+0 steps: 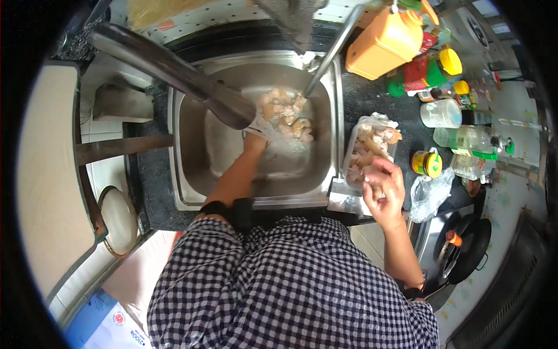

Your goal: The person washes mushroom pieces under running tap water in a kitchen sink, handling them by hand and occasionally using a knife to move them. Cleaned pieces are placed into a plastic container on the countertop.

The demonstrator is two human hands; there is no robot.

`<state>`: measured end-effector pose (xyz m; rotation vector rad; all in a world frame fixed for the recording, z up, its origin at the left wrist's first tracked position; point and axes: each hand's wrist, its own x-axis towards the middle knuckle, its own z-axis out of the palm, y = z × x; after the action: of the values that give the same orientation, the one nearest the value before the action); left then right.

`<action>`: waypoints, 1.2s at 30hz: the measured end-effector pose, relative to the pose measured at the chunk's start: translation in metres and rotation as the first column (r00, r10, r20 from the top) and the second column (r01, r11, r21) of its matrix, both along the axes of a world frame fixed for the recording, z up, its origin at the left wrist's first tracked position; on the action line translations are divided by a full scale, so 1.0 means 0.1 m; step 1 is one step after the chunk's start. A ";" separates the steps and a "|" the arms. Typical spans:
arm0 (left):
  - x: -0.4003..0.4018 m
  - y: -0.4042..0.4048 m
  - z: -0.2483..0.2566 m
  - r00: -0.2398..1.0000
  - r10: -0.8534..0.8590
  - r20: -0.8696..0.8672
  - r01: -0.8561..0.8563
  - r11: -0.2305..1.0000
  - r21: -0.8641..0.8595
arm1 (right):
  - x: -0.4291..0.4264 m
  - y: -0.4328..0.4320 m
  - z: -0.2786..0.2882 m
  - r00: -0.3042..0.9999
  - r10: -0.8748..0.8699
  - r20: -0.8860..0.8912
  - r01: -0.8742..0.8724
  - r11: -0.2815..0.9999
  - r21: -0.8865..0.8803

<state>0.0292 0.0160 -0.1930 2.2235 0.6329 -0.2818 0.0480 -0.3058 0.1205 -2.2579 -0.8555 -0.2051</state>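
My left hand (255,143) reaches into the stainless steel sink (192,157), partly hidden by the tap spout (174,65) and the water stream (263,131) falling from it. Beside that hand, pieces of raw meat (285,109), likely chicken, lie in shallow water. Over the near end of a clear plastic tub (347,163), my right hand (386,187) is raised with curled fingers. Whether it holds a small piece is unclear. More raw meat pieces (370,141) fill the tub. A flat shiny metal piece (344,198) lies below the tub's near end.
Right of the tub are a yellow-lidded jar (427,164) and a crumpled plastic bag (431,194). An orange jug (386,41) and several bottles line the back right. A slim metal rod (333,50) slants over the sink. A black pan (473,248) sits at the right.
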 end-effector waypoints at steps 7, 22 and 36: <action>-0.14 0.09 0.68 0.667 0.152 -0.730 -0.740 0.024 -0.672 | 0.30 -0.27 0.02 0.886 -0.368 -0.283 0.451 0.829 0.332; 0.01 -0.46 1.75 0.939 0.256 -0.227 -0.237 0.006 -0.972 | 0.79 -0.10 -0.44 0.913 -0.364 -0.183 0.363 0.931 -0.040; -0.24 -0.36 2.11 0.950 0.284 -0.132 -0.133 -0.015 -0.991 | 0.32 0.99 -0.01 0.943 0.256 -0.213 -0.280 0.956 -0.088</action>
<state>0.0055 -0.0195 0.0182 0.6320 0.4248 -0.2984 0.0798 -0.2068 0.1194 -2.1928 -1.0769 0.1993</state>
